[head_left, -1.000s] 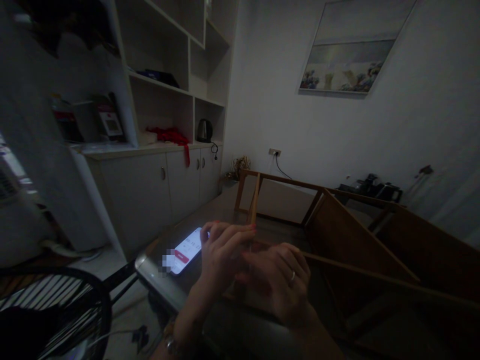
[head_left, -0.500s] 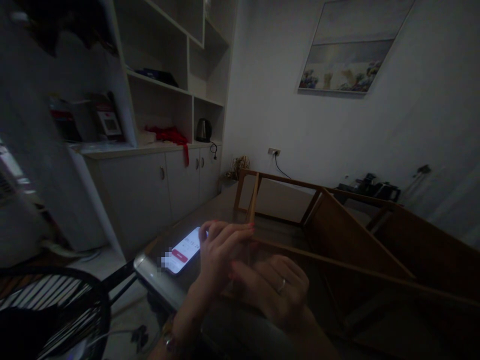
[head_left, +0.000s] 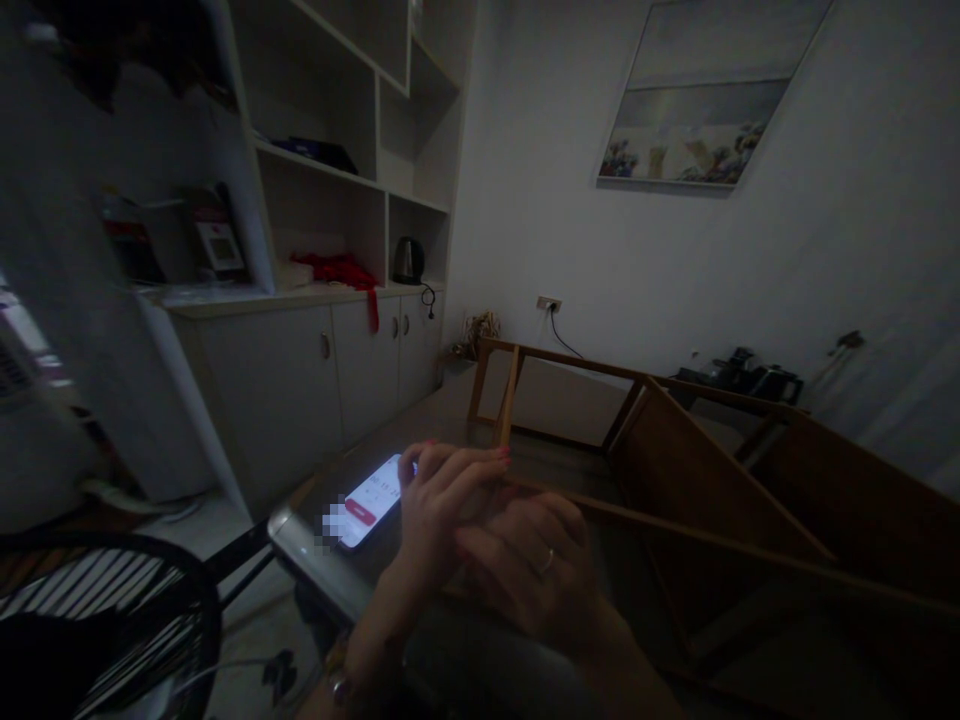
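Note:
A wooden frame [head_left: 637, 515] with slats and panels lies on its side on the table in front of me. My left hand [head_left: 439, 500] is closed over its near left corner, where a narrow wooden bar [head_left: 510, 395] meets the long rail. Close against it, my right hand [head_left: 536, 565], with a ring on one finger, is closed with fingers bent. Whatever is between its fingertips is hidden in the dim light. A lit phone [head_left: 371, 500] rests just left of my left hand, showing a timer and a red button.
A black slatted chair [head_left: 112, 600] stands at the lower left, beside the table's rounded metal edge [head_left: 315, 560]. White cabinets [head_left: 262, 390] line the left wall, with a kettle [head_left: 408, 260] and red cloth [head_left: 337, 268] on top. Dark appliances [head_left: 750, 378] sit behind the frame.
My right hand has shifted slightly left, closer to my left hand, and its fingers look more bent. My left hand, the wooden frame and the phone have stayed in place.

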